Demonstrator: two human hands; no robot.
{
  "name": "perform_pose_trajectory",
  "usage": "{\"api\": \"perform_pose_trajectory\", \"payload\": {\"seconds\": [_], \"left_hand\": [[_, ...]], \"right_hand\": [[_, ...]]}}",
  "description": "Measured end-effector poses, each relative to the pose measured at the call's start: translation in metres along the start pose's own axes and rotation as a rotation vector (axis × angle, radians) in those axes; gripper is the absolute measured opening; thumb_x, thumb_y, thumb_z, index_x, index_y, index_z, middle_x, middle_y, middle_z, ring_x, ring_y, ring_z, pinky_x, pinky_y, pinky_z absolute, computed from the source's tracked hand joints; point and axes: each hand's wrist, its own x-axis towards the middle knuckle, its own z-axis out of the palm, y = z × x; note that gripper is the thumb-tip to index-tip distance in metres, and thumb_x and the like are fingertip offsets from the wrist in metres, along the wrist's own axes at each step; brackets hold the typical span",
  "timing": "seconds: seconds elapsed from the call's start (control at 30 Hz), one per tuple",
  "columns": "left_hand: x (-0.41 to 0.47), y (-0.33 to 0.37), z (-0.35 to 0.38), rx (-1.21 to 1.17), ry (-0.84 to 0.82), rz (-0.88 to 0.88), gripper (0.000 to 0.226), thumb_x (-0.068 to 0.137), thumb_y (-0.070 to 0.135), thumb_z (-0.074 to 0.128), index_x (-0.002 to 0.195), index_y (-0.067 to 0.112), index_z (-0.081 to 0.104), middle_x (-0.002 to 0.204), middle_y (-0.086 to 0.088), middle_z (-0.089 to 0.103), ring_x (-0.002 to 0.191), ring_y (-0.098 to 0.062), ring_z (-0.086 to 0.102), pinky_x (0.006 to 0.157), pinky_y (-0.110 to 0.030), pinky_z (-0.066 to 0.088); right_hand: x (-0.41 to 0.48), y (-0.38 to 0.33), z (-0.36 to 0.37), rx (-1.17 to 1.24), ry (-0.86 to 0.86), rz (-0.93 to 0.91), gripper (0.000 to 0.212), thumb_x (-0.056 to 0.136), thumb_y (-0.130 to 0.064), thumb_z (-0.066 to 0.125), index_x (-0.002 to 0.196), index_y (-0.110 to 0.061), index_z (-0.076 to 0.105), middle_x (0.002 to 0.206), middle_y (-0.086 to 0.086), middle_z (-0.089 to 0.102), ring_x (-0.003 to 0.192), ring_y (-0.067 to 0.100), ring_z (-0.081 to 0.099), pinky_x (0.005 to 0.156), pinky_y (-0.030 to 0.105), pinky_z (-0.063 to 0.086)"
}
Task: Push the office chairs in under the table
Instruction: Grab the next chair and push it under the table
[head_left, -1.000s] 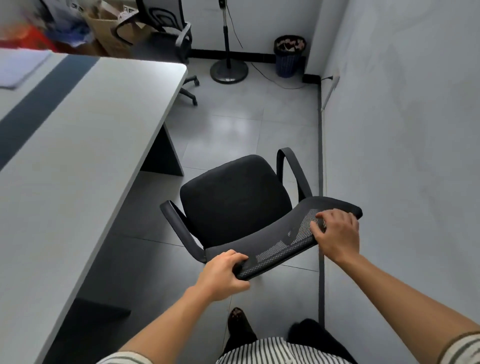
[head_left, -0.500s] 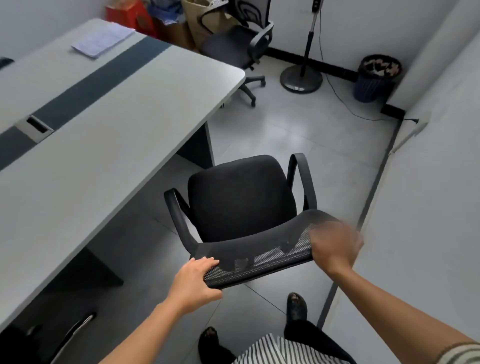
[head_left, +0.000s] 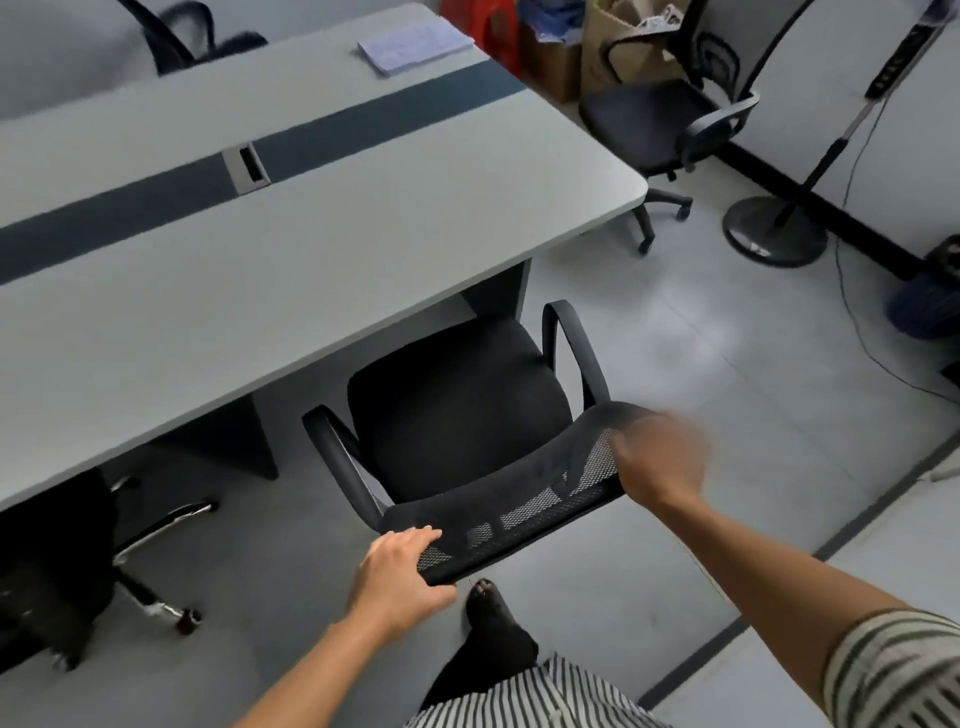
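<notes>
Gripping the top of a black office chair (head_left: 457, 415) with a padded seat, looped armrests and a mesh backrest (head_left: 519, 499), I stand right behind it at the centre of the frame. My left hand (head_left: 400, 577) holds the backrest's left end, four fingers curled over the rim and the thumb tucked beneath. My right hand (head_left: 660, 462) is at the backrest's right end, but it is smeared by blur, so I cannot tell whether its fingers curl round the rim or press flat against it.

The chair faces a long grey table with a dark stripe down its middle (head_left: 311, 260), which fills the upper left of the frame. The front of the seat sits just at the table's near edge, beside a grey panel leg. Most of the seat and both armrests are out in the open, so I judge this chair barely in and needing a straight push forward.

At the lower left, a second black chair with a chrome star base (head_left: 57, 551) sits tucked under the same edge, seemingly done. At the upper right, a third black chair on castors (head_left: 654, 124) stands off the table's end and looks not yet pushed in. A fourth chair back (head_left: 192, 31) shows at the upper left, beyond the far side, and I cannot tell how far in it is. A white paper pad (head_left: 415, 47) lies on the tabletop at top centre, and a round black fan base (head_left: 774, 234) stands on the floor at the right.
</notes>
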Motion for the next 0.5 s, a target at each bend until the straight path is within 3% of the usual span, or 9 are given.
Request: {"api": "perform_pose_trajectory", "payload": {"seconds": [0.1, 0.5], "left_hand": [[0.004, 0.003, 0.0, -0.013, 0.045, -0.013, 0.087, 0.052, 0.061, 0.044, 0.133, 0.03, 0.047, 0.137, 0.011, 0.049, 0.128, -0.016, 0.039, 0.11, -0.028, 0.028], [0.033, 0.019, -0.022, -0.098, 0.117, -0.107, 0.068, 0.072, 0.052, 0.056, 0.134, 0.028, 0.044, 0.136, 0.011, 0.048, 0.124, -0.011, 0.043, 0.105, -0.024, 0.032]], "right_hand": [[0.03, -0.017, -0.002, -0.038, -0.041, -0.113, 0.033, 0.087, -0.042, 0.045, 0.099, -0.026, 0.071, 0.124, -0.005, 0.063, 0.132, 0.018, 0.034, 0.107, 0.044, 0.019], [0.128, -0.097, 0.001, -0.093, -0.095, -0.396, 0.03, 0.088, -0.039, 0.047, 0.098, -0.024, 0.071, 0.122, -0.004, 0.064, 0.13, 0.018, 0.037, 0.109, 0.046, 0.021]]}}
